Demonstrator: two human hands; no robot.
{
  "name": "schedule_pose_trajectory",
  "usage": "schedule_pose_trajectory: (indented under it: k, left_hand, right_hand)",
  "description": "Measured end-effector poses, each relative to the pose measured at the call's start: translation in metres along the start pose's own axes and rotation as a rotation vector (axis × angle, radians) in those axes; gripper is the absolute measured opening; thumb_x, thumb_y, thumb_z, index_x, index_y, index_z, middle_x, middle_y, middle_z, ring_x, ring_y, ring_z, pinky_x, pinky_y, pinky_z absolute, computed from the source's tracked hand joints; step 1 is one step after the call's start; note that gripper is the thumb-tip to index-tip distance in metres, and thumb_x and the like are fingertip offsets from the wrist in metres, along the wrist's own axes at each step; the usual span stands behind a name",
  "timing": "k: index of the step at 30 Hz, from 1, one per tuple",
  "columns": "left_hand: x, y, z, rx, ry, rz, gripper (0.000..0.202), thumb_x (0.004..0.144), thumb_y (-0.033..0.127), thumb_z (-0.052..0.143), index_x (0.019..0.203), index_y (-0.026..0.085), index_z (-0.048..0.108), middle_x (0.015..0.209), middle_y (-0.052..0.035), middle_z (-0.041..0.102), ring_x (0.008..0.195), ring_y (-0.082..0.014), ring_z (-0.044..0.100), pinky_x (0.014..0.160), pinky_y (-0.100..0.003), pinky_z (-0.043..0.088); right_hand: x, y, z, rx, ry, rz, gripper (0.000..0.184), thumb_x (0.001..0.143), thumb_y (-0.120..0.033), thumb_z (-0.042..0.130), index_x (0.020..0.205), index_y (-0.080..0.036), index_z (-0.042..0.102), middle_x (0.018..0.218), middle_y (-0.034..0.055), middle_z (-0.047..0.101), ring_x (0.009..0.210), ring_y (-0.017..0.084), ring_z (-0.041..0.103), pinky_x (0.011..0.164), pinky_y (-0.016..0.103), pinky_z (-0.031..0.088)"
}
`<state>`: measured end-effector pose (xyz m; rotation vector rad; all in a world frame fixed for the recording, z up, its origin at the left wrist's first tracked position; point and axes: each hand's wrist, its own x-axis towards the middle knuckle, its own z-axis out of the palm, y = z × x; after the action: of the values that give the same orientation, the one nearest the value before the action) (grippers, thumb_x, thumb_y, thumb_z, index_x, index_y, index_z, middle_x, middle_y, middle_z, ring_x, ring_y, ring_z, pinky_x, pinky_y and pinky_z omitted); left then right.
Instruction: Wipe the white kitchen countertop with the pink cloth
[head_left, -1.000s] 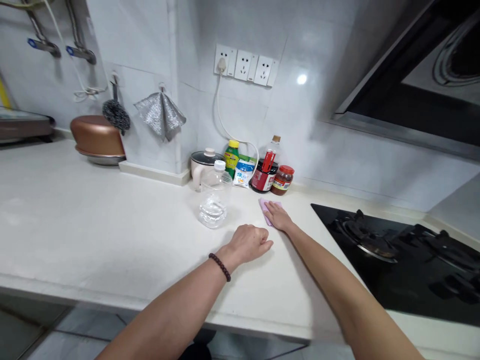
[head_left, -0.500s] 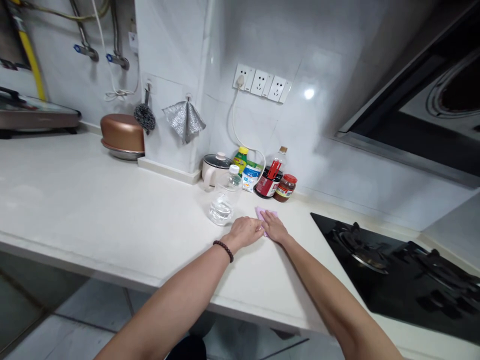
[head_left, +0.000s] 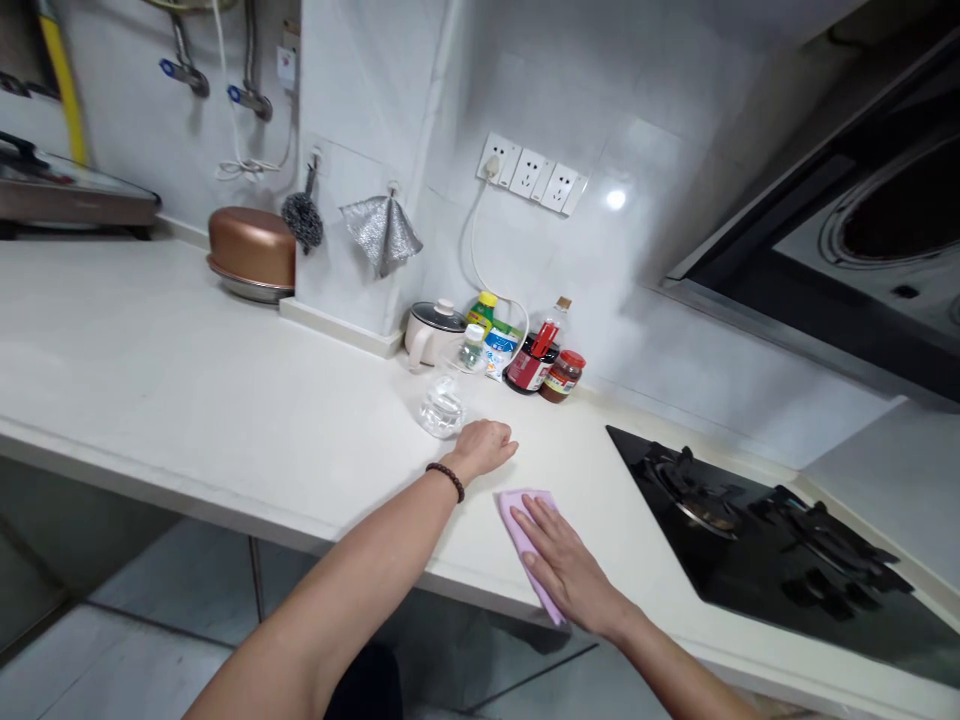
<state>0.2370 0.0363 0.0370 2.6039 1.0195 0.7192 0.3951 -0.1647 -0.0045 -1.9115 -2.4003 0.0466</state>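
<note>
My right hand (head_left: pixel 559 565) lies flat on a folded pink cloth (head_left: pixel 517 540), fingers stretched out and slightly apart, pressing it against the countertop near the front edge. The cloth's lower corner reaches over that edge. Farther in, my left hand (head_left: pixel 486 447), with a dark bead bracelet (head_left: pixel 448 480) at the wrist, is closed in a fist above the counter. No object shows in it, though the curled fingertips are hidden. Just behind this fist stands a clear plastic bottle (head_left: pixel 442 405) with a white cap and some clear liquid low inside.
Along the wall stand a cream pot (head_left: pixel 431 335), a blue-white packet (head_left: pixel 499 352), a dark jar (head_left: pixel 531 365) and a red-lidded jar (head_left: pixel 562 377). A black gas stove (head_left: pixel 720 530) lies to the right. At left sit a copper-coloured pan (head_left: pixel 251 248) and an electric griddle (head_left: pixel 71 195).
My right hand has drawn the pink cloth toward the counter's front edge, away from my left hand. The left fist stays near the bottle. The view has shifted slightly.
</note>
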Motion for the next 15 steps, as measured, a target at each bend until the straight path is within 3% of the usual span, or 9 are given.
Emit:
schedule_pose_trajectory:
  k: [3, 6, 15]
  left_hand:
    - [0.001, 0.003, 0.001, 0.003, -0.009, 0.013, 0.029, 0.091, 0.039, 0.052, 0.083, 0.02, 0.072, 0.084, -0.009, 0.074, 0.085, -0.0248, 0.069, 0.072, -0.031, 0.046]
    - [0.002, 0.008, 0.003, -0.01, -0.023, 0.019, 0.029, 0.091, 0.039, 0.052, 0.084, 0.02, 0.073, 0.086, -0.0089, 0.075, 0.087, -0.0245, 0.069, 0.073, -0.03, 0.047]
    - [0.003, 0.01, 0.006, -0.042, -0.034, 0.058, 0.028, 0.091, 0.037, 0.051, 0.091, 0.022, 0.075, 0.094, -0.0072, 0.076, 0.092, -0.024, 0.07, 0.079, -0.03, 0.05]
  right_hand:
    - [-0.007, 0.002, 0.0, 0.012, 0.004, -0.013, 0.057, 0.105, -0.051, 0.031, 0.159, -0.038, 0.017, 0.166, -0.0061, 0.01, 0.153, 0.024, 0.012, 0.125, 0.047, 0.014]
    - [0.007, 0.013, 0.001, 0.014, 0.029, -0.009, 0.056, 0.104, -0.052, 0.031, 0.158, -0.039, 0.02, 0.166, -0.0056, 0.014, 0.152, 0.024, 0.014, 0.125, 0.047, 0.016]
    - [0.119, 0.095, 0.021, -0.075, 0.149, 0.121, 0.062, 0.104, -0.053, 0.02, 0.155, -0.022, 0.036, 0.163, 0.0061, 0.026, 0.151, 0.024, 0.021, 0.122, 0.048, 0.023]
